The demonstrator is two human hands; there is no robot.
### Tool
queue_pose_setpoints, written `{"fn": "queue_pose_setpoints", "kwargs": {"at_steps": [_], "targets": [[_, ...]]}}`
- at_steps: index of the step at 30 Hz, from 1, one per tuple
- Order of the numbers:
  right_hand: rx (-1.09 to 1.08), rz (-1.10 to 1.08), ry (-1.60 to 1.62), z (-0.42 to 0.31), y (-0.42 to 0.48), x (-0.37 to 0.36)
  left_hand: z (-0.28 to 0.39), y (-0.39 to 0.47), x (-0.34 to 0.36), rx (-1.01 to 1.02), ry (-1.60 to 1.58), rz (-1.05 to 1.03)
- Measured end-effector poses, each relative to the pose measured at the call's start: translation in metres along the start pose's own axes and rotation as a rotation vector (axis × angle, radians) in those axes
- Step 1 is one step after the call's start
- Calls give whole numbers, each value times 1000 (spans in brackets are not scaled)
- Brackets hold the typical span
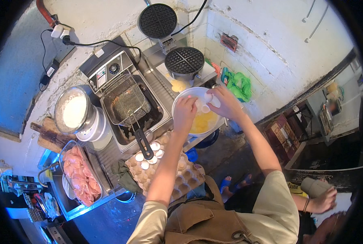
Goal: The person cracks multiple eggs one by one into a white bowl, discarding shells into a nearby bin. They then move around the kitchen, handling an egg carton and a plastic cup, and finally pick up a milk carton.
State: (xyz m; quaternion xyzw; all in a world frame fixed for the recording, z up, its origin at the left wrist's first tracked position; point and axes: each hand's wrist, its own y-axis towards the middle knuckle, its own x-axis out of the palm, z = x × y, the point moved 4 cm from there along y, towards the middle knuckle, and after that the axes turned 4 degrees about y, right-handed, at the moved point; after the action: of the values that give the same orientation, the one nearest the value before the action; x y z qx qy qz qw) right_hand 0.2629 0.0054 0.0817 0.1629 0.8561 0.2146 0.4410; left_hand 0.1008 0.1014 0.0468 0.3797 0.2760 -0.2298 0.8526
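A white plastic bowl [196, 131] stands in front of me with yellow egg yolks and clear egg white [204, 122] in it. My right hand [227, 102] is over the bowl's right side, its thumb and fingers around a white eggshell [208, 97]. Just below that, another pale shell piece [205, 108] shows against the bowl's inside. My left hand [184, 111] is at the bowl's left rim with fingers curled; whether it holds anything is hidden. Below my left forearm lies a cardboard egg tray [186, 180] with several white eggs [155, 146] grouped beside it.
Left of the bowl is a deep fryer [123, 143] with a wire basket [126, 99], its handle reaching over the eggs. A waffle iron [184, 61] stands open behind. Raw chicken [79, 175] and a flour bowl [73, 111] are further left. A person's hand [323, 201] shows at lower right.
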Motion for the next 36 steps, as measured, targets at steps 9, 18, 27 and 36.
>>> {"fn": "queue_pose_setpoints", "kwargs": {"at_steps": [9, 18, 27, 36], "targets": [[132, 195, 35, -10, 0, -32, 1, -6, 23, 21, 69, -106], [333, 223, 127, -46, -41, -50, -16, 20, 76, 13, 483, -407], [378, 233, 124, -40, -71, -51, -17, 17, 86, 51, 390, -348], [422, 254, 79, -41, -80, -48, -26, 31, 63, -6, 452, -302]]}}
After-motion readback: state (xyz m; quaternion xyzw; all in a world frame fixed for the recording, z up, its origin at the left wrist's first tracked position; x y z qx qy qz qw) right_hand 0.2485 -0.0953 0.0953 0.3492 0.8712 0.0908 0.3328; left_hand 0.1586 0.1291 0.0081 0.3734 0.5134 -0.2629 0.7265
